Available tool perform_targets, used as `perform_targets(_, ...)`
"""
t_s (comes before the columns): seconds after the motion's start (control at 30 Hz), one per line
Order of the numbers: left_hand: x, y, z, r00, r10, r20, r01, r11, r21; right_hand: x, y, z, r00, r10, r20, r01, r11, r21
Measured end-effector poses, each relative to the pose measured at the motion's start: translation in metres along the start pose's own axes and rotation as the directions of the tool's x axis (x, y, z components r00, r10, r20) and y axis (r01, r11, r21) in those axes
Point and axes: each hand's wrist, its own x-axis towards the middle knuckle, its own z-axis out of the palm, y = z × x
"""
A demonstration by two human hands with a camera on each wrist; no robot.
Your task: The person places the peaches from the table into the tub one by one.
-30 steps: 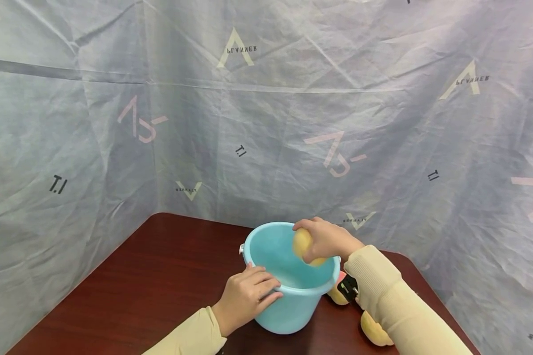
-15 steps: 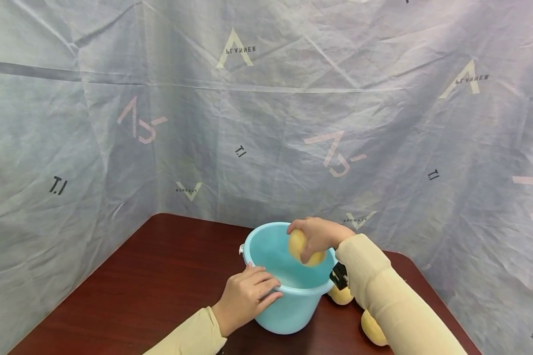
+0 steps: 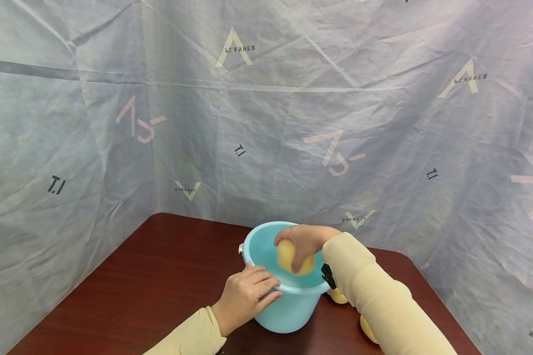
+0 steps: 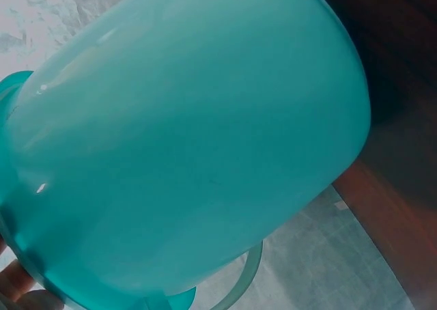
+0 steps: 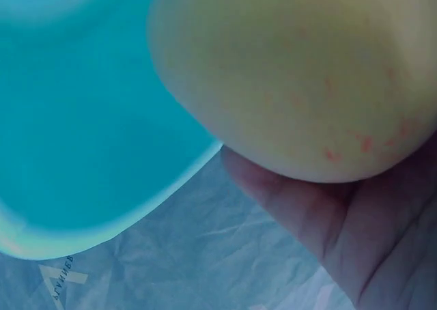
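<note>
A light blue bucket (image 3: pixel 288 310) stands upright on the dark red table. My left hand (image 3: pixel 246 296) holds its near left rim; in the left wrist view, fingertips (image 4: pixel 41 300) show at that rim, beside the bucket's side (image 4: pixel 205 132). My right hand (image 3: pixel 308 237) grips a rounded yellow fruit (image 3: pixel 287 254) in the bucket's mouth, thumb on the near side. The right wrist view shows this pale yellow fruit (image 5: pixel 293 78) large, with small red specks, over the blue inside wall (image 5: pixel 95 132). The bucket's floor is mostly hidden in the head view.
Right of the bucket, a yellow fruit (image 3: pixel 337 296) lies close against it, and another yellow fruit (image 3: pixel 367 328) is partly behind the right sleeve (image 3: pixel 386 296). A black wrist device (image 3: pixel 327 276) sits at the right rim. Grey printed sheeting (image 3: pixel 266 123) hangs behind the table (image 3: pixel 173 266).
My right hand has moved left and lower with the yellow fruit, from the bucket's right side toward the middle of its mouth. The left hand and bucket have stayed in place.
</note>
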Motion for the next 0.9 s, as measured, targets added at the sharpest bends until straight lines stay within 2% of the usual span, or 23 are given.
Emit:
perform_targets(0.33,0.0010,0.0008,-0.0013,1.000,-0.005,0.007,0.005,1.000,0.005,0.0026,-0.0064,-0.0015,0.998,0.036,0.056,-0.036,0.999,-0.002)
perform_targets(0.63,0.0006,0.0029,-0.0020,0.996,-0.066,0.057,0.068,0.997,-0.026,0.0015,-0.0065,-0.0008,0.996,0.055,0.065,-0.053,0.998,-0.028)
perform_targets(0.9,-0.0011,0.0025,-0.0014,0.996,-0.067,0.056,0.069,0.997,-0.029,0.0033,-0.0055,-0.0014,0.996,0.046,0.075,-0.044,0.999,-0.021)
